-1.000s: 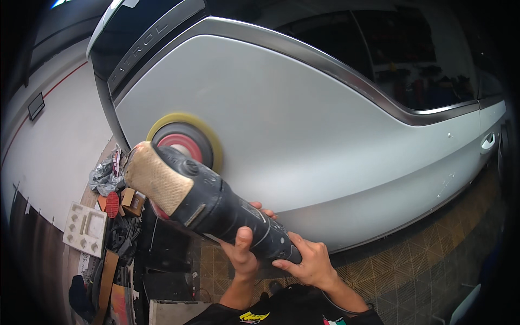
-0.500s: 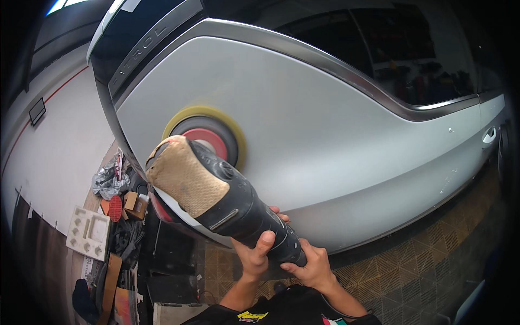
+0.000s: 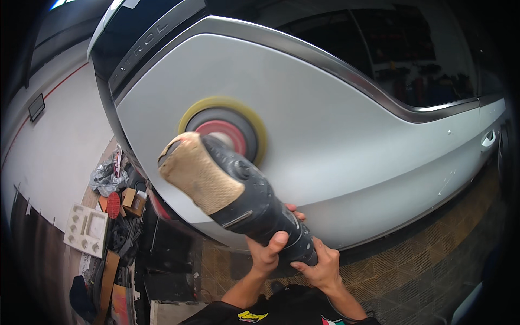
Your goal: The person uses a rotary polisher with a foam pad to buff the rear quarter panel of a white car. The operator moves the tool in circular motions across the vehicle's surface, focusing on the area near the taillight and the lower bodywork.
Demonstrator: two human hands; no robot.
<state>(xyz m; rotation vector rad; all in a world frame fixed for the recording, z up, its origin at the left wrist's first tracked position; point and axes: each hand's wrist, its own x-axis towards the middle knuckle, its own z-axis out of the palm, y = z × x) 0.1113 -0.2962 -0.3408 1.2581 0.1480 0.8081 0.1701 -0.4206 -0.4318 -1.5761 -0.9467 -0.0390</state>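
Observation:
Both my hands grip a black rotary polisher [image 3: 254, 208] with tan wrapping over its head. My left hand [image 3: 265, 253] is wrapped round the middle of its body, thumb on top and fingertips showing on the far side. At the rear end of the handle, my right hand [image 3: 323, 265] is closed round it. The polisher's round pad, with a yellow edge [image 3: 262, 135], grey ring and red centre, lies against the silver rear side panel [image 3: 314, 130] of a car. The pad looks blurred, as if spinning. Part of it is hidden behind the tool's head.
A dark side window [image 3: 401, 59] with a chrome trim runs above the panel; a door handle [image 3: 488, 137] is at far right. To the left lie a white moulded tray [image 3: 86, 229], cardboard boxes [image 3: 134, 201] and crumpled plastic [image 3: 110, 174]. Patterned tan floor tiles [image 3: 390, 271] are below.
The polisher has slid a little to the right and slightly upward across the panel, its pad still against the surface. Both hands have moved right with it, keeping their grip.

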